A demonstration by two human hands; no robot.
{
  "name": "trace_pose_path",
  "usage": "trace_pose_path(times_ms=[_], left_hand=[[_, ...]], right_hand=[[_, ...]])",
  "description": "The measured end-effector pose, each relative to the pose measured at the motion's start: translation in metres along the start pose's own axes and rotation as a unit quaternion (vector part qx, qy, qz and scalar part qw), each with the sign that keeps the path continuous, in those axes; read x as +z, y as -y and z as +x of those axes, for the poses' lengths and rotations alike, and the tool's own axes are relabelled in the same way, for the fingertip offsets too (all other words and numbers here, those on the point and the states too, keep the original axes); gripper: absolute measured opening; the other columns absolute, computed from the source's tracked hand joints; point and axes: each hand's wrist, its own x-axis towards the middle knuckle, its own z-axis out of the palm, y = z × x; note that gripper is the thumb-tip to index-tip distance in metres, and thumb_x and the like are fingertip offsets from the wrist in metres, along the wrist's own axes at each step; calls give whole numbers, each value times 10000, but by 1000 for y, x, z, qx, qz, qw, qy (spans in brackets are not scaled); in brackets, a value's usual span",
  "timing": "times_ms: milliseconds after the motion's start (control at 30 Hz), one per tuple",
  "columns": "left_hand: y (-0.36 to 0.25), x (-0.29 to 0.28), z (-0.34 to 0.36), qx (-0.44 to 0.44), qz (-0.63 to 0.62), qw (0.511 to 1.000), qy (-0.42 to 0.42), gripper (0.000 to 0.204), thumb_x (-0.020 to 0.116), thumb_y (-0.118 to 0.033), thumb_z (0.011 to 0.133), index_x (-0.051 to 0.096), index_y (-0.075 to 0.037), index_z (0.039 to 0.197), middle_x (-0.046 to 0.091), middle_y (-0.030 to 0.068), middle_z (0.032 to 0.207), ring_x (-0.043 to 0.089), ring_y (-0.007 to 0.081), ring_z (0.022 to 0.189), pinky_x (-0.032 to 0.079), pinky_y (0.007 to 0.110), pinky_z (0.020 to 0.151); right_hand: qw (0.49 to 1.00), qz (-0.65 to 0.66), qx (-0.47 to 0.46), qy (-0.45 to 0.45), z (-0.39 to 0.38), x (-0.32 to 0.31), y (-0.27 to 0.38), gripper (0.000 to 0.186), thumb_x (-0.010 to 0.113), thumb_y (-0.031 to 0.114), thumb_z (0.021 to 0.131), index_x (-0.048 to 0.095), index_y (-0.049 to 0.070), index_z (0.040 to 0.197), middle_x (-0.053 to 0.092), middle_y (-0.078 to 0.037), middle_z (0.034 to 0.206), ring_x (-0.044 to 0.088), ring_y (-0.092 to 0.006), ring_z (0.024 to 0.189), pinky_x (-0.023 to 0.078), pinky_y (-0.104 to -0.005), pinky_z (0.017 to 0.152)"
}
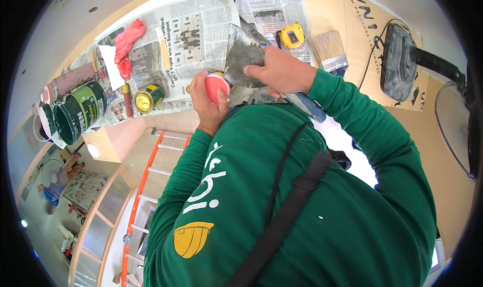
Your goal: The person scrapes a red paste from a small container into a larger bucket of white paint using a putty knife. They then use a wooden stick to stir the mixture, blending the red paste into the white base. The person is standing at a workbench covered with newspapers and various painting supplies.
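Observation:
My left hand (205, 97) is closed around a small round tin (217, 85) with a pinkish-red face turned up toward me. My right hand (286, 68) grips a wide putty knife (241, 56), its thumb pressed flat on the smeared grey metal blade. A bluish handle (308, 107) sticks out below that hand, seemingly part of the same knife. The blade's lower corner lies right beside the tin; whether they touch, I cannot tell. Behind the blade, another grey tool (253, 31) is partly hidden. Both hands are over the newspaper-covered worktop.
Newspaper (201, 15) covers the worktop. A yellow tape measure (292, 35) and a wide paintbrush (329, 48) lie right; a dark fan base (398, 61) stands beyond. Leftward are a small yellow-topped tin (145, 102), red cloth (128, 40), green paint can (80, 111) and orange ladder (140, 201).

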Motion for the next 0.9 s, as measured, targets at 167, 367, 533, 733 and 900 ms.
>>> trace_pose_path(times_ms=[167, 367, 533, 733, 900], left_hand=[[-2, 0, 1, -16, -13, 1000, 1, 579, 665, -266, 942, 525, 51, 1405, 564, 280, 1357, 563, 445, 1239, 477, 494, 1056], [-2, 4, -1, -21, -24, 999, -23, 579, 681, -274, 941, 530, 55, 1392, 567, 282, 1361, 566, 450, 1247, 470, 493, 1071], [-6, 5, 0, -24, -48, 998, -28, 576, 683, -269, 936, 531, 57, 1386, 578, 268, 1334, 568, 444, 1236, 465, 495, 1065], [-3, 4, -2, 4, 4, 1000, -22, 557, 665, -222, 926, 529, 56, 1388, 589, 264, 1292, 580, 433, 1169, 470, 494, 1032], [-4, -3, -1, 8, 10, 1000, -7, 548, 649, -202, 926, 524, 59, 1391, 592, 259, 1282, 582, 431, 1161, 472, 487, 1024]], right_hand=[[971, -163, -127, -119, 0, 25, 1, 399, 639, 273, 993, 639, -125, 962, 668, -278, 680, 716, -411, 669, 568, -478, 645], [951, -215, -163, -149, -13, 73, 3, 301, 633, 164, 938, 651, -13, 1181, 707, -256, 831, 693, -460, 785, 558, -552, 732], [925, -259, -185, -209, -23, 90, -5, 289, 636, 182, 948, 657, 7, 1178, 713, -210, 825, 711, -406, 789, 565, -526, 694], [984, -39, -132, -110, -13, 39, -39, 338, 630, 272, 1015, 658, -65, 997, 645, -142, 600, 615, -239, 461, 514, -389, 491], [987, 117, -57, -95, -26, 31, -37, 559, 605, 338, 1010, 621, -101, 664, 628, -166, 524, 609, -232, 438, 525, -387, 531]])
